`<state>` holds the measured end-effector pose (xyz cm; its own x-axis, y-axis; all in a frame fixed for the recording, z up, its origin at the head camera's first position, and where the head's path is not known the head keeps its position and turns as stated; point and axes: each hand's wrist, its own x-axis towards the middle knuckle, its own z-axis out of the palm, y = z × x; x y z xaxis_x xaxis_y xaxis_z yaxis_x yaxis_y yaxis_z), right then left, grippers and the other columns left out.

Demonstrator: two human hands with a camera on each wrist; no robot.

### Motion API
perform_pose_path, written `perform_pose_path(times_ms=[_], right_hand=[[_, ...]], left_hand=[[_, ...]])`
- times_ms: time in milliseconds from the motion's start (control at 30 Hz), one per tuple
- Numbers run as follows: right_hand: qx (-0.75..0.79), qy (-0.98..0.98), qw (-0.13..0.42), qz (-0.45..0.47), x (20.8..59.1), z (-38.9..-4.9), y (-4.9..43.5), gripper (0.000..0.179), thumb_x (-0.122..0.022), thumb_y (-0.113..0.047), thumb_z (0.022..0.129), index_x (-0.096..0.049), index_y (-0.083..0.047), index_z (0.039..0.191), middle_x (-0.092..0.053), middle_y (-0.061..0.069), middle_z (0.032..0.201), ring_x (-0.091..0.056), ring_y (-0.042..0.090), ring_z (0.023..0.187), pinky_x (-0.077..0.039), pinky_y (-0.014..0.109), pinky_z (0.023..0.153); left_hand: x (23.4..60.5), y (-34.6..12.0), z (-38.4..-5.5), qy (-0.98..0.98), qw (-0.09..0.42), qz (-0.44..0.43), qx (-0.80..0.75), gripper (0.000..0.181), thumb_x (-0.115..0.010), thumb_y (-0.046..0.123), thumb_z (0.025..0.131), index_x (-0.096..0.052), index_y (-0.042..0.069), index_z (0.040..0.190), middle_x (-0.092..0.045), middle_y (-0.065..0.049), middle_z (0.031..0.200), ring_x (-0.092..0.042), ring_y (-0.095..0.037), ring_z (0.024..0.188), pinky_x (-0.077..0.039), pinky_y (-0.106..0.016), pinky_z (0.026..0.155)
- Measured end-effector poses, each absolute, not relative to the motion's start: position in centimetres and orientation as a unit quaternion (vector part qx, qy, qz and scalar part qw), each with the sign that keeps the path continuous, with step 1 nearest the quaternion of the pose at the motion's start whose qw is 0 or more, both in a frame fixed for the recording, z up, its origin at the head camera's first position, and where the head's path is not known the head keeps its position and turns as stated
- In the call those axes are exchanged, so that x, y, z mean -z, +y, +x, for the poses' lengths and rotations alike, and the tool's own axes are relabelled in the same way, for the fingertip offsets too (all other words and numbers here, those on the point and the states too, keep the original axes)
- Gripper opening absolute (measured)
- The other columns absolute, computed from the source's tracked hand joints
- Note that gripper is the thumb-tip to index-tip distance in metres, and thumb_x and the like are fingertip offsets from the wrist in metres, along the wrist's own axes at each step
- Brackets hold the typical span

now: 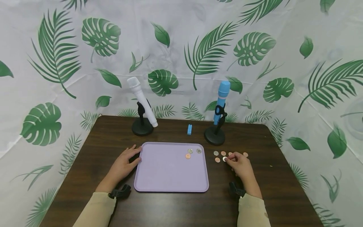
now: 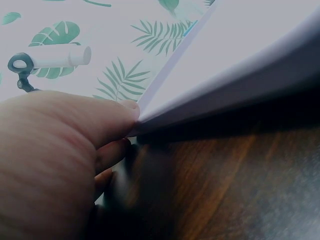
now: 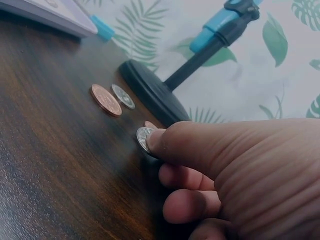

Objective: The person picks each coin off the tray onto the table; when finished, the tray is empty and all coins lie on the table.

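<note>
My right hand (image 1: 240, 164) pinches a silver coin (image 3: 144, 138) between thumb and fingers, tilted up on edge close over the table. Around it on the wood lie several copper coins and a silver coin (image 1: 216, 153); a copper coin (image 3: 106, 100) sits nearest in the right wrist view. At the left rim of the lilac tray (image 1: 170, 176), my left hand (image 1: 122, 164) rests with thumb and fingertips touching the edge, fingers loosely extended. Inside the tray's upper right are two silver coins (image 1: 198, 151) and one copper coin (image 1: 188, 156).
Behind the tray stand a white microphone (image 1: 143, 101) and a blue microphone (image 1: 223, 91) on black stands. A small blue block (image 1: 189, 129) lies between them. The blue microphone's stand base (image 1: 214, 136) is close behind the loose coins. A leaf-patterned cloth (image 1: 175, 56) hangs at the table's back edge.
</note>
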<state>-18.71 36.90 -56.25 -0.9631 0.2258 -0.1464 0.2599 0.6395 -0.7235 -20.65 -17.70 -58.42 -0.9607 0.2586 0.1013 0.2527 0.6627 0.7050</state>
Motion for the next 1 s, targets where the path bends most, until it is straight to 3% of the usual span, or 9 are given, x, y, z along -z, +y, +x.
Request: perform_pose_path(times_ms=[533, 700, 867, 1000], right_hand=[[0.412, 0.903, 0.003, 0.120, 56.97, -18.66, 37.43, 0.024, -0.080, -0.030, 0.101, -0.072, -0.008, 0.105, -0.064, 0.003, 0.073, -0.061, 0.021, 0.057, -0.052, 0.035, 0.043], [0.422, 0.897, 0.002, 0.131, 56.87, -18.74, 37.50, 0.029, -0.075, -0.038, 0.104, -0.073, -0.008, 0.105, -0.066, 0.006, 0.077, -0.062, 0.021, 0.058, -0.053, 0.036, 0.043], [0.566, 0.804, -0.041, 0.178, 56.71, -18.72, 37.31, 0.041, -0.070, -0.042, 0.108, -0.067, -0.001, 0.107, -0.065, 0.001, 0.084, -0.058, 0.015, 0.056, -0.051, 0.030, 0.042], [0.713, 0.680, -0.086, 0.148, 56.48, -18.50, 36.82, 0.041, -0.066, -0.038, 0.110, -0.062, 0.003, 0.108, -0.065, -0.002, 0.082, -0.055, 0.009, 0.054, -0.047, 0.024, 0.040]], left_hand=[[58.48, -17.67, -20.72, 0.911, 0.001, 0.144, -0.385, 0.057, -0.075, 0.023, 0.104, -0.059, 0.013, 0.158, -0.057, -0.009, 0.165, -0.038, -0.038, 0.164, -0.022, -0.067, 0.135], [58.45, -17.66, -20.74, 0.912, 0.002, 0.143, -0.385, 0.057, -0.074, 0.025, 0.105, -0.058, 0.013, 0.159, -0.056, -0.008, 0.165, -0.037, -0.038, 0.164, -0.021, -0.067, 0.135], [58.46, -17.68, -20.71, 0.911, 0.000, 0.143, -0.386, 0.057, -0.074, 0.024, 0.105, -0.059, 0.013, 0.158, -0.056, -0.008, 0.165, -0.037, -0.038, 0.164, -0.021, -0.067, 0.135], [58.52, -17.68, -20.67, 0.911, -0.001, 0.144, -0.387, 0.056, -0.074, 0.024, 0.105, -0.059, 0.013, 0.158, -0.057, -0.008, 0.165, -0.038, -0.038, 0.164, -0.022, -0.067, 0.135]])
